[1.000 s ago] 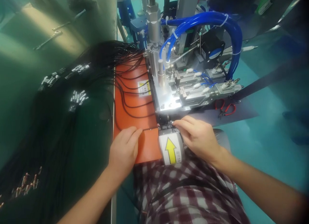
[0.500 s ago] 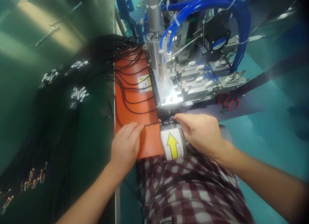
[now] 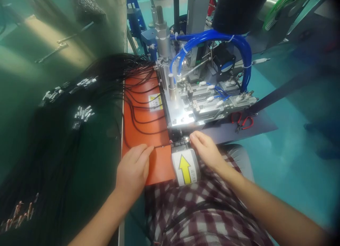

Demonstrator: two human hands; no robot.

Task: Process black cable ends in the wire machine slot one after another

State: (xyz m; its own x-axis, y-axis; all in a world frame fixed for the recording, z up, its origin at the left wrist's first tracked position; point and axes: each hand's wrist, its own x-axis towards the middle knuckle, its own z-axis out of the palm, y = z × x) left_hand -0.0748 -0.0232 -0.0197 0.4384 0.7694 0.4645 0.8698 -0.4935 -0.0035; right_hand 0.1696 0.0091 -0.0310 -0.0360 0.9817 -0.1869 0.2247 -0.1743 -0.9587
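Note:
A thin black cable [image 3: 162, 146] is stretched across the front end of a small feed track [image 3: 178, 144] on the machine. My left hand [image 3: 134, 164] pinches it over the orange plate [image 3: 159, 168]. At the cable's right end, the thumb and fingers of my right hand [image 3: 205, 147] are closed on its tip, where something small and shiny shows. Just below the cable is a white label with a yellow arrow [image 3: 184, 168]. Several other black cables [image 3: 148, 132] lie over the orange plate and run into the machine's left side.
Ahead stands the metal machine [image 3: 183, 111] with thick blue air hoses [image 3: 245, 55]. Red-handled pliers [image 3: 241, 122] lie to its right. A large bundle of black cables [image 3: 106, 67], several with shiny metal ends [image 3: 83, 113], covers the dark green surface at left.
My view has tilted up slightly, showing more of the machine's top. Both hands keep their grip on the cable near the track, and the shiny tip at my right fingers shows more clearly.

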